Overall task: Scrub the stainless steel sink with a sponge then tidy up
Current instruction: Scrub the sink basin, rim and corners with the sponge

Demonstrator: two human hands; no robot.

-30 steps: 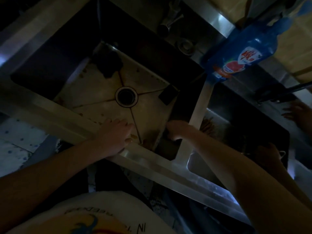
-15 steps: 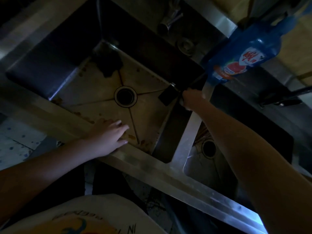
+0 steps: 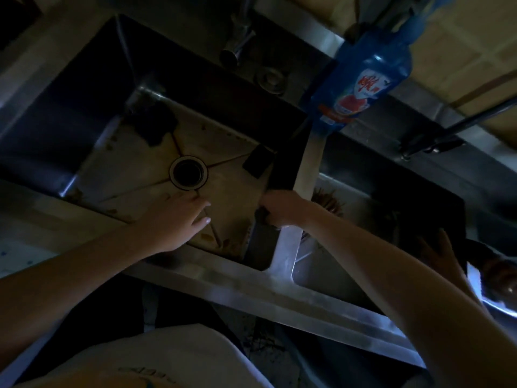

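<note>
A small dark pad, too dim to be identified further, is clamped in the curled fingers of the right hand and held against the divider at the right side of the stained left basin of the stainless steel sink. The left hand is held with fingers straight over the basin floor, just in front of the drain, near the right hand but apart from it; contact with the floor cannot be told. A dark rectangular block is seen on the floor just beyond the right hand, a dark clump in the far corner, and a blue dish-soap bottle at the divider's back end.
</note>
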